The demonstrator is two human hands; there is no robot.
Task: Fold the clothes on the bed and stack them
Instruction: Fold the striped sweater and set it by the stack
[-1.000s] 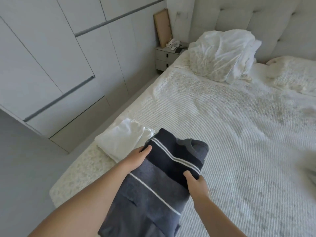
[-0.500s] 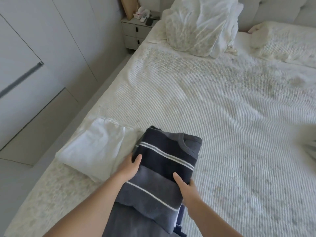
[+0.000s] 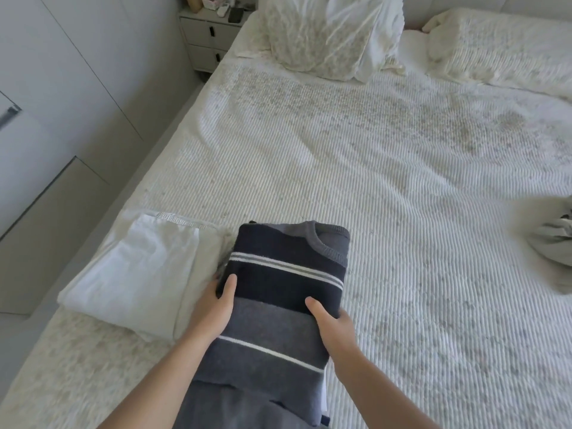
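Lower centre of frame, folded striped sweater (image 3: 284,292) on the bed (image 3: 387,181), left hand (image 3: 213,308) and right hand (image 3: 332,325) gripping its sides, thumbs on top, folded white garment (image 3: 136,274) just left.

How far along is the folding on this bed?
Done: a folded white garment lies near the bed's left edge. In hand: the folded striped sweater, held at its sides by the left hand and right hand, beside the white one. Left: a crumpled grey garment at the right edge.
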